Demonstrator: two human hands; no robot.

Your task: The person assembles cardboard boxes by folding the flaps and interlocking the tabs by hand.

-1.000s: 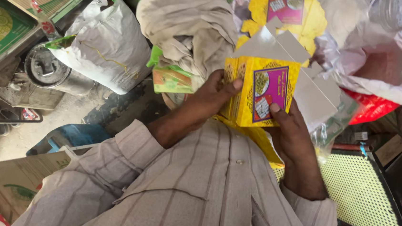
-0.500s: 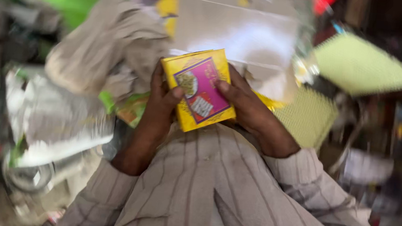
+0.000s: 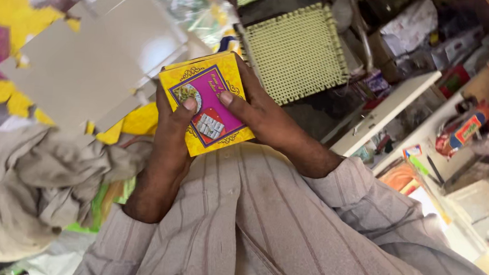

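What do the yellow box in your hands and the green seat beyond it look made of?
Yellow box: printed paperboard, slightly glossy, by its sharp folded edges; the left hand and right hand grip it. Green seat: woven strands, probably plastic cord, from its regular lattice.

Two hands, left hand (image 3: 172, 129) and right hand (image 3: 258, 112), share one yellow-and-magenta box (image 3: 207, 110). Upper left: one flat grey cardboard sheet (image 3: 96, 65). Top centre: two woven green seats (image 3: 295, 51).

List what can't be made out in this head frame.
- Box back and underside: hidden by both hands, left hand, right hand.
- Flat card sheets: blurred, cut by the top-left edge.
- Shelf clutter: too small and blurred.
- Cloth: covers whatever lies beneath.
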